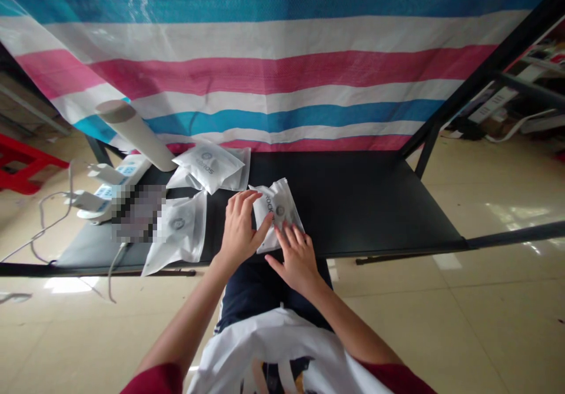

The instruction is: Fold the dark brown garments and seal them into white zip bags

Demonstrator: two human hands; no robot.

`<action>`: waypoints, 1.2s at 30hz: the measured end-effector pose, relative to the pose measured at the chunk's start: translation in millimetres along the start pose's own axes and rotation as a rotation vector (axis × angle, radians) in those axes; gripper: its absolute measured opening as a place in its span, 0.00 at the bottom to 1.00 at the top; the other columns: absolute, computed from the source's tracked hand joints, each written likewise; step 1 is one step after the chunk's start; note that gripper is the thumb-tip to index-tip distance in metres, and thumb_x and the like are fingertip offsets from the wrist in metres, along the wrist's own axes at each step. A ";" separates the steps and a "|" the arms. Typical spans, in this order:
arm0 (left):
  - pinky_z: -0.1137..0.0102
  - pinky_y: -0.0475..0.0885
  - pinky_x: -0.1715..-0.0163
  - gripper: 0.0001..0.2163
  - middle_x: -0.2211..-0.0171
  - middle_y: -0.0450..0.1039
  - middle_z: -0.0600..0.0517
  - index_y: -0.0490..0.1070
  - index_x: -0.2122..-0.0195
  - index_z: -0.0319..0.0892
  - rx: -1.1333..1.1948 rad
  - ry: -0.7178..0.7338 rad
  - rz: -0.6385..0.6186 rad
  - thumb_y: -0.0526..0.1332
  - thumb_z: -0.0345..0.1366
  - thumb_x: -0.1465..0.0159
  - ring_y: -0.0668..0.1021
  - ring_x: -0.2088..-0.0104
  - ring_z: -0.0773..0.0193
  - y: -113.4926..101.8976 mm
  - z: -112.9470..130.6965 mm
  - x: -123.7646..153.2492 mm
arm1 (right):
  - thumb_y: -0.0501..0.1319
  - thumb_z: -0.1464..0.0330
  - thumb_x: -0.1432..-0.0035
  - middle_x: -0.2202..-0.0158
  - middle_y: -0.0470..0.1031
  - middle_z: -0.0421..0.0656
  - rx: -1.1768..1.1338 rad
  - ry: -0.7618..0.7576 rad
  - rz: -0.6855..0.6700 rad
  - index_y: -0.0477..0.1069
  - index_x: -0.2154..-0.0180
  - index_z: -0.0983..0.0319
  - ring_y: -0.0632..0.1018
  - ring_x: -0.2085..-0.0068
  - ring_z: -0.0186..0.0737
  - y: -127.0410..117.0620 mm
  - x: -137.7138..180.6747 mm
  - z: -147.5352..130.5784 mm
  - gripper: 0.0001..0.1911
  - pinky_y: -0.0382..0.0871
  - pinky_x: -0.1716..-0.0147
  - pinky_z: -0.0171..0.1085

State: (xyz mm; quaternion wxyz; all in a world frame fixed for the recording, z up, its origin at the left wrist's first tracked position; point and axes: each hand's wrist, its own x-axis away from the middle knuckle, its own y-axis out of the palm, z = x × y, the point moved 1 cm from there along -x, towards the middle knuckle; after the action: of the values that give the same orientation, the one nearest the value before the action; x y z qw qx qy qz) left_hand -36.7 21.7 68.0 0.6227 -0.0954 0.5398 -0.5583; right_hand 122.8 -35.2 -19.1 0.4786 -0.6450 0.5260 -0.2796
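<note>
A frosted white plastic pouch (277, 205) with a round logo lies near the front edge of the black table (375, 205). My left hand (241, 226) lies flat on the pouch's left side, fingers stretched out. My right hand (296, 255) rests on its lower right part with fingers spread flat. Neither hand grips anything. More pouches of the same kind lie to the left: one (179, 229) near the front edge, and a small pile (210, 167) further back.
A white cylinder (135, 132) leans at the table's back left. White power strips with plugs and cables (108, 191) sit at the left end. A striped tarp (282, 70) hangs behind. A red stool (22, 164) stands far left.
</note>
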 end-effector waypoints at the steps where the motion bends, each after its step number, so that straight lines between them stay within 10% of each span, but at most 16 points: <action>1: 0.54 0.66 0.45 0.18 0.48 0.68 0.43 0.63 0.45 0.42 0.015 -0.006 -0.018 0.59 0.39 0.35 0.70 0.47 0.50 8.2 0.1 -9.5 | 0.55 0.48 0.38 0.32 0.58 0.51 -0.003 0.011 0.001 0.52 0.32 0.56 0.61 0.35 0.62 2.4 3.0 -4.8 0.38 0.57 0.43 0.58; 8: 0.63 0.71 0.52 0.13 0.52 0.71 0.45 0.65 0.48 0.41 0.236 -0.141 -0.087 0.54 0.34 0.33 0.75 0.53 0.59 87.0 -12.7 -74.6 | 0.54 0.50 0.37 0.31 0.56 0.47 0.010 0.034 -0.005 0.50 0.31 0.53 0.60 0.34 0.59 8.7 12.7 -3.7 0.36 0.58 0.43 0.56; 14: 0.61 0.69 0.50 0.16 0.50 0.72 0.39 0.65 0.45 0.35 -0.033 -0.286 -0.354 0.52 0.36 0.31 0.76 0.51 0.55 131.7 -28.9 -75.7 | 0.51 0.49 0.35 0.30 0.54 0.48 0.003 0.003 0.038 0.49 0.31 0.55 0.59 0.33 0.57 15.0 18.0 2.0 0.36 0.57 0.43 0.55; 25: 0.64 0.68 0.54 0.14 0.60 0.79 0.44 0.73 0.57 0.43 -0.162 -0.397 -0.459 0.48 0.35 0.30 0.79 0.57 0.54 138.0 -41.1 -65.5 | 0.55 0.53 0.35 0.36 0.65 0.49 -0.096 -0.017 0.062 0.63 0.38 0.56 0.67 0.40 0.53 0.9 8.6 10.2 0.28 0.60 0.47 0.49; 30: 0.67 0.68 0.58 0.14 0.59 0.80 0.47 0.74 0.56 0.45 -0.147 -0.401 -0.470 0.48 0.36 0.30 0.80 0.58 0.57 136.7 -43.4 -64.8 | 0.50 0.63 0.31 0.59 0.76 0.47 -0.324 0.074 0.161 0.72 0.54 0.61 0.74 0.56 0.43 -3.1 -38.0 45.0 0.15 0.66 0.55 0.38; 36: 0.67 0.68 0.57 0.14 0.59 0.80 0.46 0.74 0.57 0.44 -0.137 -0.381 -0.454 0.48 0.36 0.30 0.80 0.57 0.56 134.2 -41.1 -63.2 | 0.51 0.66 0.31 0.59 0.78 0.47 -0.104 0.172 0.157 0.69 0.56 0.63 0.74 0.58 0.44 3.0 -112.3 65.3 0.11 0.62 0.57 0.37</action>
State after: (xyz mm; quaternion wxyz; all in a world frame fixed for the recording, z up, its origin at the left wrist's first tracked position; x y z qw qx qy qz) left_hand 23.8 140.1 -9.5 0.5643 -0.3585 0.4146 -0.6174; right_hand 145.4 92.3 -30.9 0.4178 -0.5995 0.6279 -0.2679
